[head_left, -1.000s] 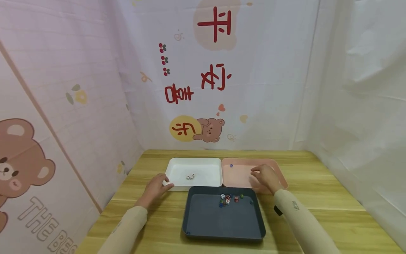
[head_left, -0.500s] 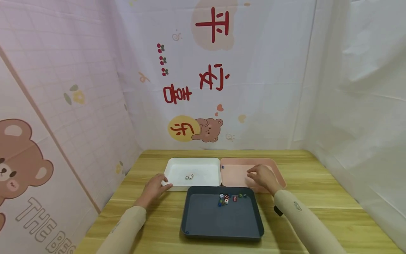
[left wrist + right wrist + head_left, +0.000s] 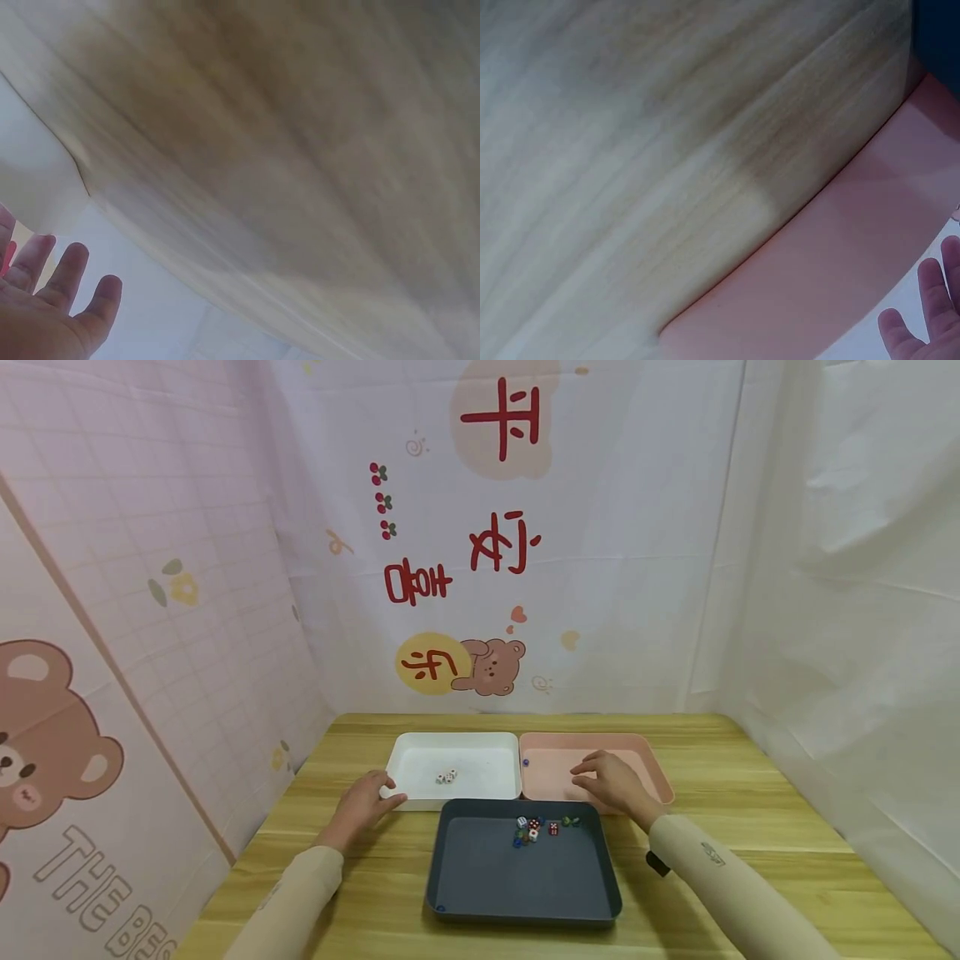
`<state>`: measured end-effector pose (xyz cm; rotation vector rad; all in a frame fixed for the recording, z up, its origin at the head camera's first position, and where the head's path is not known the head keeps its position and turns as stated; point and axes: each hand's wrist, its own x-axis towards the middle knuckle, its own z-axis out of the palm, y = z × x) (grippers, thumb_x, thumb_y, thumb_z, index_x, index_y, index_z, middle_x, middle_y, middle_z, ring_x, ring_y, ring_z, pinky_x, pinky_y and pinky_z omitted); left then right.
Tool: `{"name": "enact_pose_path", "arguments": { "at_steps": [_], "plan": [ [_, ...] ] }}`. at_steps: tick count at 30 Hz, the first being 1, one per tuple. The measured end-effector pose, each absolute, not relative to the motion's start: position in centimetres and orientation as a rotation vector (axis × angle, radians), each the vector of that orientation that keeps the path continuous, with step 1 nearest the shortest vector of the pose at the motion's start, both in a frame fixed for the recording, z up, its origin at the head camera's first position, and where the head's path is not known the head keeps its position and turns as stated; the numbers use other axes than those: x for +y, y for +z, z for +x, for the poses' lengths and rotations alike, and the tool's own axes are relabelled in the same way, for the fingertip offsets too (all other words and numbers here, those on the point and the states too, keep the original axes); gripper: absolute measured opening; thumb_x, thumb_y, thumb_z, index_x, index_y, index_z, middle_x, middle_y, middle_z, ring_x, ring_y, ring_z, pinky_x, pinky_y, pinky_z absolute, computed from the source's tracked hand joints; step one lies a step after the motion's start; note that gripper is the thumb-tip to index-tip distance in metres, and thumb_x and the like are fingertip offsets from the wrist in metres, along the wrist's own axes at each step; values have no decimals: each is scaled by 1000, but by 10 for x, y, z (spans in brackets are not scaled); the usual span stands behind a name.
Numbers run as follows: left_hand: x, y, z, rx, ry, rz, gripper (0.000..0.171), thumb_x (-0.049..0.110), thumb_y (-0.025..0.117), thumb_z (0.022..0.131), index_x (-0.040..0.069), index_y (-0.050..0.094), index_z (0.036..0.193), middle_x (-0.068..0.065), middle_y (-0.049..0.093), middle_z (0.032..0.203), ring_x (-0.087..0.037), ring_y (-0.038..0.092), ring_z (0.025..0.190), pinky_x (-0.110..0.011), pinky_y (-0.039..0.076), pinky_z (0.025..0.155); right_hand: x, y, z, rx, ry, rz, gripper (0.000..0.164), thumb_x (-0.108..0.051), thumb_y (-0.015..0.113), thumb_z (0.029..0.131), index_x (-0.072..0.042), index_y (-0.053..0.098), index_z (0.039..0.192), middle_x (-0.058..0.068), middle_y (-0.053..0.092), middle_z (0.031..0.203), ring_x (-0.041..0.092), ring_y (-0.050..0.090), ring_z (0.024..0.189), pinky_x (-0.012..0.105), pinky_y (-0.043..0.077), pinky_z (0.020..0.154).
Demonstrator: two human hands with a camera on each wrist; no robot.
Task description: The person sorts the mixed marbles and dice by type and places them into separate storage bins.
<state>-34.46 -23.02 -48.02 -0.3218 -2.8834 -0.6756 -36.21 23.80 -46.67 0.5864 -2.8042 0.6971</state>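
Observation:
In the head view my right hand [image 3: 615, 783] hovers over the pink tray [image 3: 651, 762], fingers loosely bent with nothing visible between them. A small blue bead [image 3: 526, 762] lies at that tray's left side. My left hand [image 3: 363, 803] is at the near left corner of the white tray [image 3: 487, 766], its fingertips at the rim; whether they touch it I cannot tell. White dice [image 3: 448, 777] lie inside the white tray. Nearer me, the dark grey tray [image 3: 521, 881] holds a cluster of mixed dice and beads [image 3: 532, 829]. Both wrist views catch only parts of the fingers.
All three trays stand on a wood-grain table [image 3: 720, 860]. White and pink trays sit side by side, with the grey one in front. A lone blue bead [image 3: 441, 908] is in the grey tray's near left corner. Printed curtains [image 3: 637, 568] surround the table.
The blue bead in the pink tray has rolled left to its side wall. A dark bead in the grey tray has shifted left beside a green one. My right hand has moved slightly left.

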Motion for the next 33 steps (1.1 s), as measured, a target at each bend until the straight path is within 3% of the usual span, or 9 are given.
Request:
{"name": "enact_pose_path", "arguments": {
  "at_steps": [5,8,14,19,33],
  "plan": [
    [-230,-476,-344,-2886,-650,-358,34,34,73,91,3,67,106,-17,61,125,-25,64,87,-50,50,84,238,-466,-358,-2807,687,589,22,-21,68,95,-6,77,110,20,63,120,39,58,113,56,48,92],
    [-229,-473,-343,-2894,-650,-373,39,35,71,92,2,67,111,-21,58,130,-33,62,102,-54,46,92,238,-466,-356,-2809,706,577,23,-21,68,95,-7,77,110,20,63,122,39,57,114,57,47,94],
    [-229,-474,-348,-2927,-593,-370,61,46,61,96,-2,59,132,-33,41,145,-50,35,136,-64,30,107,236,-468,-354,-2812,713,579,22,-23,69,94,-8,78,109,18,63,121,38,58,113,57,47,94],
    [-231,-477,-352,-2950,-553,-379,66,46,60,97,-3,52,140,-33,36,149,-51,28,140,-66,25,109,235,-469,-352,-2807,691,608,21,-22,69,94,-9,78,108,17,63,120,37,59,111,56,48,93],
    [-232,-483,-351,-2968,-533,-383,62,43,59,98,-2,53,140,-27,41,149,-48,31,140,-66,26,109,236,-469,-347,-2794,671,674,21,-23,70,93,-10,78,107,17,63,119,38,58,111,56,48,91]
  ]
}}
